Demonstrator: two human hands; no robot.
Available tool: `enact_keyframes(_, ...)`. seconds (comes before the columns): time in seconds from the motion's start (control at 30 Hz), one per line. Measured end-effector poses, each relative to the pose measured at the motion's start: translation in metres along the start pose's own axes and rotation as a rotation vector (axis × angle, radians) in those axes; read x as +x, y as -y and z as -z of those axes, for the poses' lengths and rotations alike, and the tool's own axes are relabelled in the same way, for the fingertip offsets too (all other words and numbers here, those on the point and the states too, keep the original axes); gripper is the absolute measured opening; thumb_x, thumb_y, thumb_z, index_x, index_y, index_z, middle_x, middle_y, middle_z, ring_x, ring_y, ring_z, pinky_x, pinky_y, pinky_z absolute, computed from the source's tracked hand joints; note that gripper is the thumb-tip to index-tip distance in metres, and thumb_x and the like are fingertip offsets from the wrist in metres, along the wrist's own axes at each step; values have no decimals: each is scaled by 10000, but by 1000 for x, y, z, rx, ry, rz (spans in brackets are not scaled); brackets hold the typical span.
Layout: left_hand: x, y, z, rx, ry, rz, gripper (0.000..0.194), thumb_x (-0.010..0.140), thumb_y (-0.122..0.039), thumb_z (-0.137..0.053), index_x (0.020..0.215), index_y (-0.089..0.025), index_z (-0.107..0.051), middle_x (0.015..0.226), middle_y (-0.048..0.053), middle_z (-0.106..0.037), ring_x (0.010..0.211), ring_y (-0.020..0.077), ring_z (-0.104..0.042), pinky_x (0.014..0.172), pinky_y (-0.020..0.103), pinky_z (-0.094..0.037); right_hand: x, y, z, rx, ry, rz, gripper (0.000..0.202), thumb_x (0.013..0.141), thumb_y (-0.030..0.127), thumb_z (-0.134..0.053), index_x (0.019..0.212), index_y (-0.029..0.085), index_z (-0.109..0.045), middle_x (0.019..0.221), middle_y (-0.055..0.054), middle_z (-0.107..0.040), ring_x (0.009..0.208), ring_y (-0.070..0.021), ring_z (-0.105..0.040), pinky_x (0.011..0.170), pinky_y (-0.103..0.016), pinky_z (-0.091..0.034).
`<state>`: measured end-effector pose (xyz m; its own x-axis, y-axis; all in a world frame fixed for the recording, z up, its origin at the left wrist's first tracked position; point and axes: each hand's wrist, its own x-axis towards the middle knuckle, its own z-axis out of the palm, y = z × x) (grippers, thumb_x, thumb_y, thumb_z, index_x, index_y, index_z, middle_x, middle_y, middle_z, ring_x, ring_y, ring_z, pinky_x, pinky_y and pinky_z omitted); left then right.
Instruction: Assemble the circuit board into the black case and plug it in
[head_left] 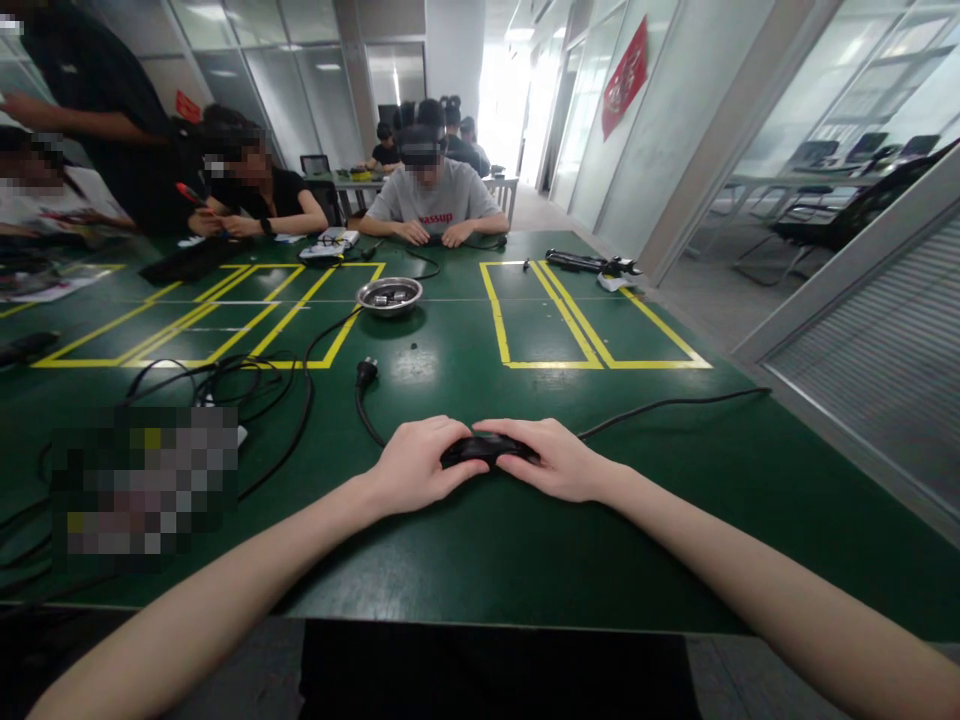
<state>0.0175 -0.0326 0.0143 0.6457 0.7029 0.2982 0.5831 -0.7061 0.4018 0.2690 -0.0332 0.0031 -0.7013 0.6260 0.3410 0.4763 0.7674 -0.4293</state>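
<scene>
A black oblong block (491,451) lies on the green table between my two hands, its exact kind partly hidden by my fingers. My left hand (426,462) grips its left end, thumb along the near side and fingers over the far side. Around its right end my right hand (551,458) is closed in the same way. A black cord with a two-pin plug (367,372) emerges beyond my left hand, the plug resting on the table. Past my right hand another black cord (675,404) runs off toward the table's right edge.
A metal bowl (390,296) holding small metal parts stands farther in. Tangled black cables (255,380) and a blurred-out item (150,480) lie at left. Yellow tape (551,364) marks the green table (465,570). Black tools (589,262) lie far right; a person (431,190) sits opposite.
</scene>
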Motion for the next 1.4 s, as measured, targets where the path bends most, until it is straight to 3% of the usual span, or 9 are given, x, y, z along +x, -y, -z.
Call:
enact_keyframes(0.13,-1,1,-4,-26,17,29,316,989,-484,-636,917,-183,-695,811,22,-717,726,173,-650,679,275,-490,-3,-2,0,-216,79,88,669,978,444,-663,1584,276,-437,1132,-62,-711,765,-163,-706,672,-257,-528)
enact_keyframes(0.2,0,2,-5,-23,-20,2,296,979,-464,-648,1063,-186,-706,928,51,-753,843,212,-682,775,330,-536,-4,-4,1,-286,83,88,578,1009,396,-619,1559,293,-476,1108,-53,-702,696,-135,-676,633,-237,-508)
enact_keyframes(0.27,0,4,-3,1,-128,-55,441,951,-441,-678,1311,-190,-637,1160,109,-749,1053,274,-677,945,435,-542,-5,-11,4,-268,16,37,552,1006,375,-608,1539,279,-498,1109,-64,-710,737,-158,-695,665,-258,-540)
enact_keyframes(0.4,1,9,6,77,-350,-126,464,980,-364,-620,1419,-218,-582,1388,142,-663,1303,321,-584,1125,531,-455,-7,-37,23,-122,-350,-144,503,966,346,-620,1458,255,-568,1284,-109,-715,1110,-266,-712,948,-402,-576)
enact_keyframes(0.53,0,12,8,62,-295,-154,335,987,-299,-601,1304,-217,-668,1295,121,-716,1230,295,-636,1083,511,-502,-14,-65,54,-124,-766,-443,515,936,427,-600,1392,187,-610,1343,-149,-688,1201,-313,-660,995,-457,-551)
enact_keyframes(0.63,-1,11,3,15,-230,-179,301,976,-286,-614,1257,-215,-695,1229,110,-743,1175,277,-667,1036,488,-539,-23,-80,72,-232,-898,-654,576,941,420,-537,1439,131,-563,1370,-173,-664,1263,-314,-615,1061,-453,-503)
enact_keyframes(0.93,-1,14,-1,-7,-142,-171,223,985,-256,-591,1162,-205,-718,1162,95,-768,1109,251,-695,1008,464,-550,-59,-125,79,-428,-583,-1305,542,904,465,-642,1398,242,-645,1192,-148,-746,1079,-354,-708,910,-448,-553)
enact_keyframes(1.13,0,13,0,-11,-108,-156,212,980,-254,-591,1135,-212,-728,1129,84,-776,1081,242,-703,998,445,-560,-74,-141,86,-481,-639,-1386,544,906,511,-643,1349,195,-651,1133,-182,-731,1046,-341,-717,886,-440,-560)
enact_keyframes(1.4,0,15,-1,-29,-76,-155,205,987,-248,-585,1137,-205,-719,1138,85,-775,1077,237,-703,987,438,-559,-71,-143,83,-477,-664,-1385,515,864,502,-694,1245,156,-725,1287,-198,-641,1078,-342,-709,914,-427,-552)
